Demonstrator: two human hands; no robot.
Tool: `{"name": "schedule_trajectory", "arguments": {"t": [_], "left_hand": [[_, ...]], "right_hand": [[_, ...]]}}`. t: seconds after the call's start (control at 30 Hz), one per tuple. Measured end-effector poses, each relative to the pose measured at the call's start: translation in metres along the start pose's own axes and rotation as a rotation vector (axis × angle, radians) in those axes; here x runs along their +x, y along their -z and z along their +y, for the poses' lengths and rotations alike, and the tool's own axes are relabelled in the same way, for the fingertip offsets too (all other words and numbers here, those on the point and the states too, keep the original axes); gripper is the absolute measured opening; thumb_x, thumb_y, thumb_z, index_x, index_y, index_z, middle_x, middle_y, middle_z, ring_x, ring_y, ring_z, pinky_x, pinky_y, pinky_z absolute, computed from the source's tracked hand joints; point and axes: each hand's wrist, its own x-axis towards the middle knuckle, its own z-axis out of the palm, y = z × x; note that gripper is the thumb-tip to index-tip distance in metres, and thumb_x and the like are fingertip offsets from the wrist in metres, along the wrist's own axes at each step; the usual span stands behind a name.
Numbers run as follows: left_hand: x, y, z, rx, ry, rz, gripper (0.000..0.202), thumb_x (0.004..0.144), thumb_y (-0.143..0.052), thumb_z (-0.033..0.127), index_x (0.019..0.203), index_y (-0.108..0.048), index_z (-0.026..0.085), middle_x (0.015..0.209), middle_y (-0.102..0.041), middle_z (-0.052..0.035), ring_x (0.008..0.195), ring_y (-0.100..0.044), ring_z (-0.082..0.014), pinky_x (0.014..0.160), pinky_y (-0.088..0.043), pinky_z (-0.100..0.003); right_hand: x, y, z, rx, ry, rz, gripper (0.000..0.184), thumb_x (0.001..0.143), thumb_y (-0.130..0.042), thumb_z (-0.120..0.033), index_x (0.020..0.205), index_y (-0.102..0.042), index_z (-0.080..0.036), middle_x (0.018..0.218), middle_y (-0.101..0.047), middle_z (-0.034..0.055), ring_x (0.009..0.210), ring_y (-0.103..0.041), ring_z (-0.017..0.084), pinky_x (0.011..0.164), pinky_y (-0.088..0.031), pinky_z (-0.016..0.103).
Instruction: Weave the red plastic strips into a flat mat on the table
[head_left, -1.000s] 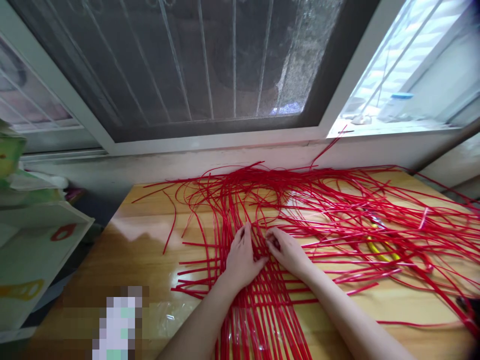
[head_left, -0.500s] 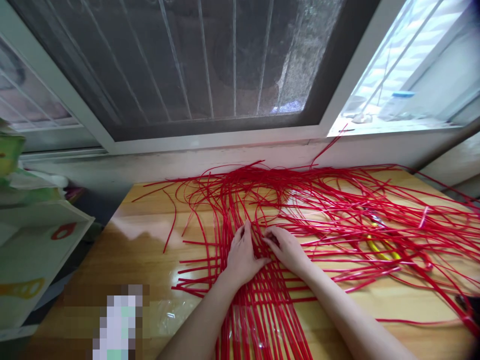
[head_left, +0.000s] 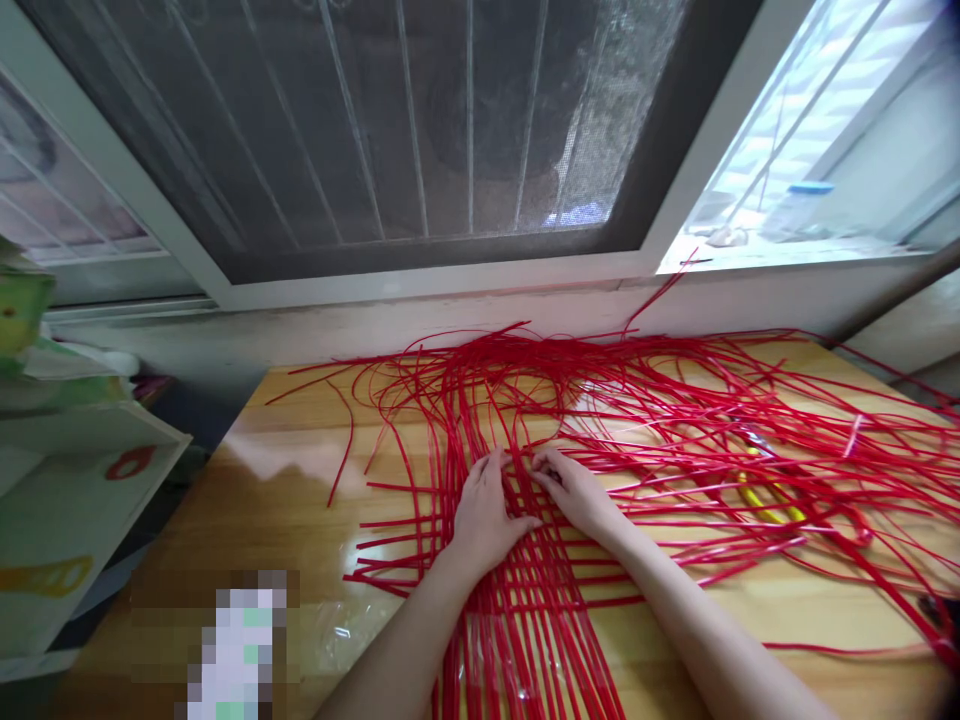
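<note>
Red plastic strands are woven into a lattice (head_left: 517, 600) on the wooden table, with long strands running toward me and shorter ones crossing sideways. My left hand (head_left: 481, 512) lies flat over the weave, its fingers pointing away from me and its thumb stretched out to the right. Just right of it, my right hand (head_left: 576, 492) has its fingers curled and pinched around a thin red strand at the far part of the weave. The fingertips partly hide that strand. Clear tape (head_left: 517, 655) appears to cover the near part of the lattice.
Loose red strands (head_left: 675, 400) spread in a tangle across the back and right of the table (head_left: 277, 520). Yellow-handled pliers (head_left: 765, 500) lie under them. A window (head_left: 420, 150) stands behind; a printed fabric holder (head_left: 82, 500) hangs at left. A pixelated object (head_left: 236, 650) lies front left.
My right hand's fingers have curled in more and shifted slightly away from me, and some upper strands have moved. My left hand stays nearly in place.
</note>
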Motion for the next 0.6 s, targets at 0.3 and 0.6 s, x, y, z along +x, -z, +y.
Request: {"name": "schedule_trajectory", "arguments": {"t": [0.3,0.6], "left_hand": [[-0.0002,0.0079,0.0001,-0.02,-0.075,-0.024,0.057,0.08,-0.041,0.012,0.133,-0.023,0.021,0.126,-0.05,-0.0038,0.125,-0.03,-0.0181,0.103,-0.03,-0.041],[0.0037,0.0052,-0.0011,-0.083,0.016,0.09,0.056,0.073,-0.049,0.007,0.124,-0.038,0.025,0.106,-0.055,-0.0044,0.102,-0.047,-0.0166,0.095,-0.037,-0.037]], "right_hand": [[-0.002,0.0081,0.0008,0.004,0.046,-0.09,0.007,0.079,-0.042,-0.016,0.082,-0.047,-0.021,0.075,-0.056,0.0004,0.067,-0.053,0.015,0.063,-0.041,0.027],[-0.006,0.0001,-0.0035,-0.207,0.085,-0.046,0.011,0.081,-0.042,-0.015,0.081,-0.052,-0.018,0.079,-0.058,0.0048,0.075,-0.053,0.018,0.07,-0.041,0.032]]}}
